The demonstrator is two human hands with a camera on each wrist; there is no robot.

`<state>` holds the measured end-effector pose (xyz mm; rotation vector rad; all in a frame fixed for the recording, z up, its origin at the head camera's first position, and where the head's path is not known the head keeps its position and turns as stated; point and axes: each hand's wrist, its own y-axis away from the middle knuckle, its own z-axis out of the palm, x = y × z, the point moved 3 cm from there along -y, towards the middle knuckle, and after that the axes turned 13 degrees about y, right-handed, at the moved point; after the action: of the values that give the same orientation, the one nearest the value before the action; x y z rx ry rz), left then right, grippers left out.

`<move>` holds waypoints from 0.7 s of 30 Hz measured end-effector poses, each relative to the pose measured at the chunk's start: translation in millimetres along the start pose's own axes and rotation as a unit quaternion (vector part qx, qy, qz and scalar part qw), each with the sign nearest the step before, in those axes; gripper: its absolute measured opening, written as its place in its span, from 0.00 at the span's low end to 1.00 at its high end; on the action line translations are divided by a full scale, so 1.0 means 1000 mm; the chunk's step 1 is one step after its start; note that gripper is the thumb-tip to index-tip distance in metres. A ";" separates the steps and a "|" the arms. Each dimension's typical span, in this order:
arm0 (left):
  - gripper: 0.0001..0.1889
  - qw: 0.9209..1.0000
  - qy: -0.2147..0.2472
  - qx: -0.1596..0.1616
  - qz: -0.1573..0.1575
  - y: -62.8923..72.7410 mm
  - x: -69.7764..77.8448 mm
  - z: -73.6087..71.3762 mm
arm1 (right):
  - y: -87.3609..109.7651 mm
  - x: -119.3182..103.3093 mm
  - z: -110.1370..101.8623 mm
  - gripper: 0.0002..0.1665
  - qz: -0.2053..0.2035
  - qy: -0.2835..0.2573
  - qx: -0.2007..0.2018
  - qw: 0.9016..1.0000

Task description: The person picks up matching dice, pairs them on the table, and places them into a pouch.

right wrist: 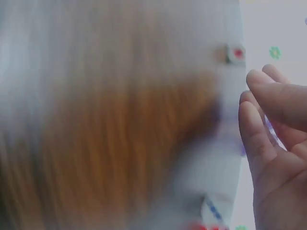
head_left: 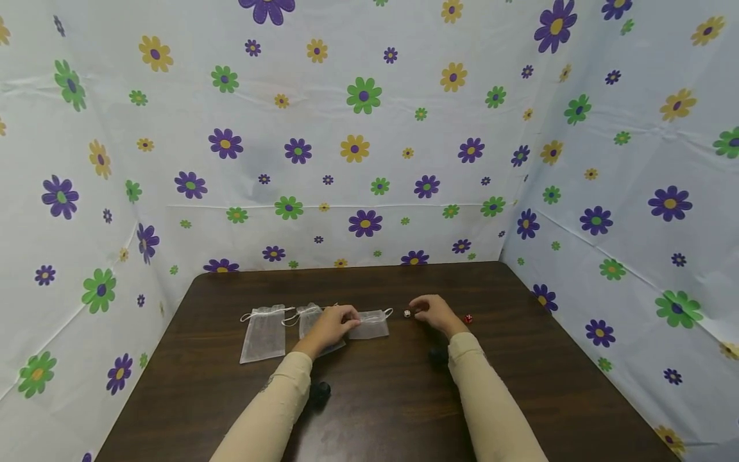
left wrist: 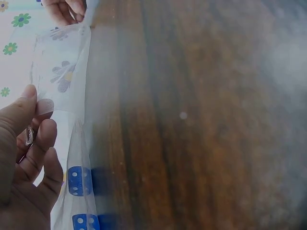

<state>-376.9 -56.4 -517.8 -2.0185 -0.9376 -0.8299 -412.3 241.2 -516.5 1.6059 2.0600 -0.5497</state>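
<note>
My left hand (head_left: 335,324) pinches the edge of a small sheer white drawstring bag (head_left: 369,327) between thumb and finger; the left wrist view shows the pinched bag (left wrist: 60,72) close up. Blue dice (left wrist: 79,181) with white dots show through another sheer bag below it. To the right, my right hand (head_left: 434,313) hovers with bent, loose fingers beside a white die (head_left: 407,314). Nothing shows between those fingers. In the right wrist view, a white die with a red dot (right wrist: 236,53) and one with blue dots (right wrist: 213,211) lie apart from the hand.
Two more sheer drawstring bags, the leftmost (head_left: 264,340) and a partly covered one (head_left: 308,317), lie on the dark wooden table (head_left: 375,417). A red die (head_left: 468,318) lies right of my right hand. Flower-patterned sheets (head_left: 323,179) stand at the back and sides.
</note>
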 end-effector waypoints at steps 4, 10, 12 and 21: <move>0.02 1.000 0.006 0.006 -0.008 0.000 -0.004 0.001 | 0.008 0.010 -0.017 0.17 0.022 0.014 0.004 1.000; 0.03 1.000 0.001 0.006 -0.009 0.000 -0.004 0.001 | 0.017 0.020 -0.029 0.20 0.027 0.039 -0.034 0.998; 0.04 1.000 0.002 0.004 -0.012 0.000 -0.004 0.000 | 0.019 0.020 -0.030 0.21 0.017 0.055 -0.052 0.997; 0.04 1.000 0.001 0.004 -0.006 -0.002 -0.006 0.002 | 0.019 0.020 -0.025 0.20 0.002 0.123 -0.066 0.990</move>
<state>-381.3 -56.0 -522.5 -2.0076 -0.9521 -0.8332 -400.6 276.2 -508.3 1.6679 2.2177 -0.2150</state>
